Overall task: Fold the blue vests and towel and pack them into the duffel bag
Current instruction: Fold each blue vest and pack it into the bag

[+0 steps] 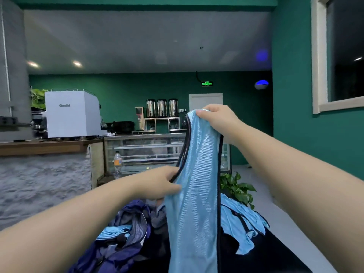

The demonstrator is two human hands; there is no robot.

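Note:
A light blue vest (195, 198) with dark trim hangs in the air in front of me. My right hand (217, 119) grips its top at the shoulder strap. My left hand (161, 184) pinches its dark-trimmed left edge lower down. Below, the dark blue duffel bag (126, 243) lies open on a black table (275, 257), with a folded light blue cloth (114, 232) inside it. More light blue vests (240, 223) lie in a loose heap on the table to the right of the hanging one.
A green potted plant (238, 189) stands behind the table. A stone-faced counter (43, 186) with a white coffee machine (72, 113) is at the left, a glass display case (143, 152) behind. Pale floor runs along the right.

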